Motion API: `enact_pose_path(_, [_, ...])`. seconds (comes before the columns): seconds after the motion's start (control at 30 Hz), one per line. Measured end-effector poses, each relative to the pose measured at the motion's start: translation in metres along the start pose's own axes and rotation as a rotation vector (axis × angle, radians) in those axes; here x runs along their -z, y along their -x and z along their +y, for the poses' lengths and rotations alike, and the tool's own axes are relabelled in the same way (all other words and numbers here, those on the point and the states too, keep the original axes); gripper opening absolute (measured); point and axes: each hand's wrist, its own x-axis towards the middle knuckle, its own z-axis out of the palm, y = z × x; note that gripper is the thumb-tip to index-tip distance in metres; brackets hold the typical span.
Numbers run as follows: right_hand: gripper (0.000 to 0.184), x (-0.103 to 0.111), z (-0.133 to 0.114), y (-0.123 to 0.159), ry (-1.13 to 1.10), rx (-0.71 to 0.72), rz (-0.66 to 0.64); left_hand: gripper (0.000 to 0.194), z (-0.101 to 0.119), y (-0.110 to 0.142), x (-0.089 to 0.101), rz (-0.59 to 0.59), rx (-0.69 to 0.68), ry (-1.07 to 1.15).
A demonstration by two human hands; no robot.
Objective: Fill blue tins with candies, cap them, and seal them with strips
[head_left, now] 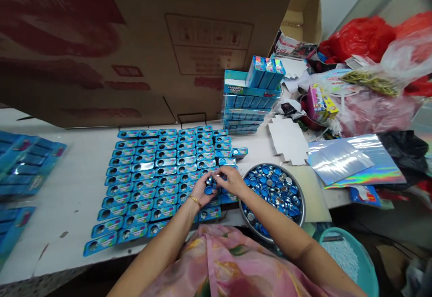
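Note:
Rows of small blue printed boxes [141, 195], each with a round hole near one end, cover the table before me. Over the right-hand rows, my left hand [200, 192] cups several small round blue-and-silver caps [209, 190], its fingers curled around them. My right hand [232, 181] meets it from the right, thumb and fingertips pinched together beside the caps; whatever is between those fingertips is too small to make out. Close by my right forearm sits a metal bowl [302, 198] full of similar blue and silver caps [270, 189].
A large cardboard carton [141, 49] walls off the back. Stacked display boxes [251, 92] stand behind the rows, beside a white cardboard cutout [288, 139]. Wrapped blue packs [29, 166] lie left. Holographic sheets [357, 159], red plastic bags [366, 38] and a turquoise basin [367, 261] are at right.

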Motion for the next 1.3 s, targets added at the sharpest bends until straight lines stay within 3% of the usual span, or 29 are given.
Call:
enact_pose_path(0.07, [0.013, -0.004, 0.000, -0.011, -0.040, -0.051, 0.034, 0.012, 0.007, -0.002, 0.001, 0.002, -0.014, -0.002])
enact_pose_path(0.23, [0.010, 0.000, 0.023, -0.048, -0.085, -0.074, -0.035, 0.013, 0.020, -0.004, 0.005, 0.006, -0.033, 0.000])
enact_pose_path(0.4, [0.019, 0.015, 0.054, -0.104, 0.153, -0.328, 0.033, 0.020, 0.026, 0.006, 0.022, -0.025, -0.077, 0.033])
enact_pose_path(0.57, [0.022, 0.010, 0.050, -0.150, 0.584, -0.400, -0.221, 0.013, 0.025, 0.015, 0.035, 0.010, -0.101, 0.062])
enact_pose_path(0.73, [0.043, 0.006, 0.047, -0.177, 0.639, -0.478, -0.346, 0.018, 0.033, 0.024, 0.038, -0.001, -0.128, 0.100])
enact_pose_path(0.83, [0.044, 0.010, 0.046, -0.178, 0.654, -0.473, -0.350, 0.023, 0.041, 0.027, 0.037, -0.049, -0.146, 0.111])
enact_pose_path(0.93, [0.039, 0.011, 0.034, -0.159, 0.657, -0.423, -0.290, 0.026, 0.047, 0.026, 0.037, -0.056, -0.154, 0.092])
enact_pose_path(1.03, [0.028, 0.001, 0.013, -0.128, 0.473, -0.116, -0.197, 0.021, 0.051, 0.021, 0.038, -0.017, -0.137, 0.074])
enact_pose_path(1.1, [0.023, -0.010, -0.003, -0.109, 0.290, 0.158, -0.322, 0.015, 0.051, 0.016, 0.037, 0.038, -0.138, 0.089])
enact_pose_path(1.17, [0.019, -0.020, -0.015, -0.096, 0.202, 0.292, -0.472, 0.018, 0.050, 0.012, 0.035, 0.066, -0.138, 0.107])
enact_pose_path(1.23, [0.014, -0.026, -0.021, -0.089, 0.161, 0.282, -0.483, 0.020, 0.047, 0.009, 0.033, 0.055, -0.124, 0.107])
enact_pose_path(1.3, [0.013, -0.029, -0.020, -0.085, 0.041, 0.179, -0.422, 0.018, 0.045, 0.007, 0.032, 0.051, -0.103, 0.105])
